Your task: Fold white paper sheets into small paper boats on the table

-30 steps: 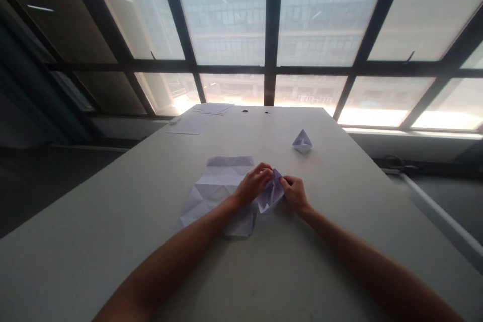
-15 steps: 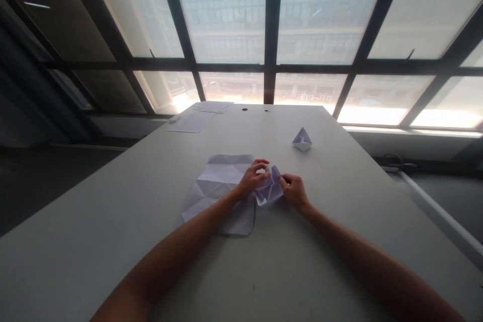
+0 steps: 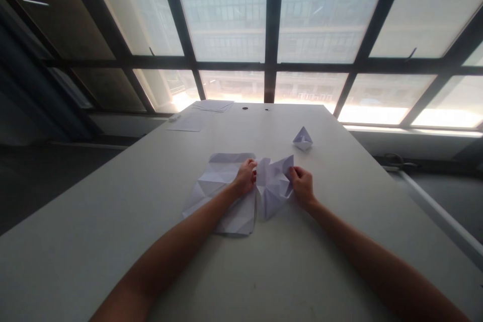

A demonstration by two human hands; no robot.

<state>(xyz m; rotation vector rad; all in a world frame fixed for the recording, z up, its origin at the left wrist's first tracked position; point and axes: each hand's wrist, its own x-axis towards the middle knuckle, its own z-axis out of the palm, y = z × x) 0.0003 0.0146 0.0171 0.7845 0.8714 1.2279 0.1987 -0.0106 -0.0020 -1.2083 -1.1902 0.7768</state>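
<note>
Closest to me, my left arm point(image 3: 181, 241) and right arm point(image 3: 366, 246) reach in from the near corners. Both lean in toward the middle, and the bottom of the picture cuts them off. They are over a big white surface point(image 3: 151, 201).

My left hand point(image 3: 246, 177) is curled, with its back up, at the left side of a folded paper point(image 3: 272, 188). I can't tell if its grip is closed on the edge or just touching it, because some fingers are hidden. My right hand point(image 3: 302, 184) has its thumb and fingers closed on the paper's right side, near a pointy corner. Its other fingers are tucked under, so they are hard to see. The folded paper is between my hands, partly open and full of creases. I can't make out all its folds.

My left arm and hand cover part of the creased paper point(image 3: 217, 178), which lies flat on the left. I can't tell how many sheets are there.

Farther off, on the right, sits a little paper boat point(image 3: 303, 140) with a pointy top. On the far left are flat papers point(image 3: 184, 123) and a small white thing point(image 3: 174, 117), too small to name. Behind the far edge are big windows point(image 3: 313, 20), very bright low down.
</note>
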